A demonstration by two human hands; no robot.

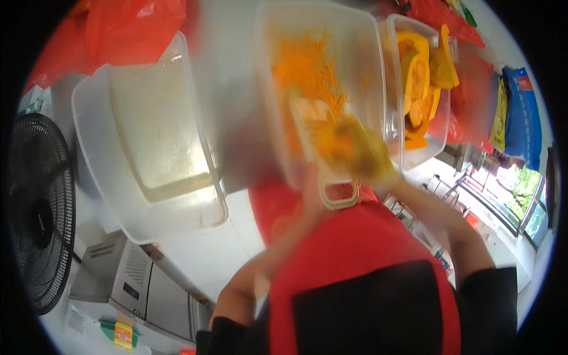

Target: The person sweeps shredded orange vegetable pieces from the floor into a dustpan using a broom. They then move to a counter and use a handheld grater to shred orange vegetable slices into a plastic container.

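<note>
A handheld grater (339,200) with a pale frame slants into a clear plastic tub (364,53), its loop handle against my red apron. My left hand (314,193), bare and blurred, grips the grater beside that handle. In a yellow-stained glove, my right hand (370,155) presses a blurred orange vegetable piece (332,144) onto the grater's face. The fingers hide much of the piece. Fine orange shreds (306,66) lie heaped in the tub beyond the grater's far end.
To the right, a second clear tub (419,162) holds cut pumpkin pieces (417,84). A larger plastic tub (155,111) stands at left, partly under a red plastic bag (133,33). A black fan (42,213) and a steel appliance (146,284) are farther left.
</note>
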